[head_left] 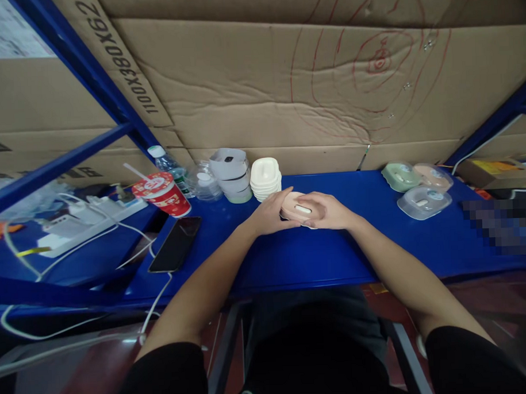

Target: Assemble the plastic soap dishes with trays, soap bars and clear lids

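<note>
A small pink lidded container (295,203) with a white oval piece on top is between my two hands, over the blue table. My left hand (272,213) wraps its left side. On the right side, my right hand (330,211) curls its fingers round it. Just behind my left hand stands a stack of cream lids (266,177). Beside it rises a stack of greyish-white containers (231,172) with a green one at the bottom. Farther right sit a green container (399,178), a pinkish container (432,178) and a clear container (423,203), apart from my hands.
Left on the blue table (274,260) are a phone (175,245), a red paper cup (163,195) with a straw, a water bottle (171,166) and clear plastic cups (205,186). White cables and a power strip (91,226) lie farther left. Cardboard (232,66) walls the back.
</note>
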A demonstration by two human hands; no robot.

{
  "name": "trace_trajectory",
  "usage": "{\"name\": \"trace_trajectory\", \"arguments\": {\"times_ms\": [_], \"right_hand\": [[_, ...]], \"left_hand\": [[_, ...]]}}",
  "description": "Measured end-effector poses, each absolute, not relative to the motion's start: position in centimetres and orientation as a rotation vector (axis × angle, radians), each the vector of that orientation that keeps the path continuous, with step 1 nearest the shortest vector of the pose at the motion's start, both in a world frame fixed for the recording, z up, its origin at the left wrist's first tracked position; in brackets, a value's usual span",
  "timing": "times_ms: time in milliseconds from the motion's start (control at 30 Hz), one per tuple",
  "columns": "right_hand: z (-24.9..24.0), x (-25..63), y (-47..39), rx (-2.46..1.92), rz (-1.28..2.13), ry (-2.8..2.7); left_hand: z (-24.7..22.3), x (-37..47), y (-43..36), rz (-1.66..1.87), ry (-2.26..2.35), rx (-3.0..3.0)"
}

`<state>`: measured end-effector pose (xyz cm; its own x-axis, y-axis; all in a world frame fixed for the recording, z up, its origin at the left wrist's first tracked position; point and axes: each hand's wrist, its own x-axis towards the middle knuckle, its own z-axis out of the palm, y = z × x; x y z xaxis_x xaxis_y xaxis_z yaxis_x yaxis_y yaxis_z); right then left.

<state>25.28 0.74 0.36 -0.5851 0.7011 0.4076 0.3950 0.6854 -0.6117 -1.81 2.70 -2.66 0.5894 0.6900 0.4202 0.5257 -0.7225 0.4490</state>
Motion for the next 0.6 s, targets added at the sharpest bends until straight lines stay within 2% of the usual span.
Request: {"name": "trace_trajectory", "arguments": {"times_ms": [333, 600], "right_hand": [[0.5, 25.8, 1.1, -0.785, 0.629, -2.184], [1.1, 26.0, 1.2, -0.825, 0.571, -1.926]], "left_hand": [[-2.0, -1.9, 2.4, 0.912, 0.911, 2.59], [-0.9, -2.3, 2.3, 1.252, 0.875, 2.461]]}}
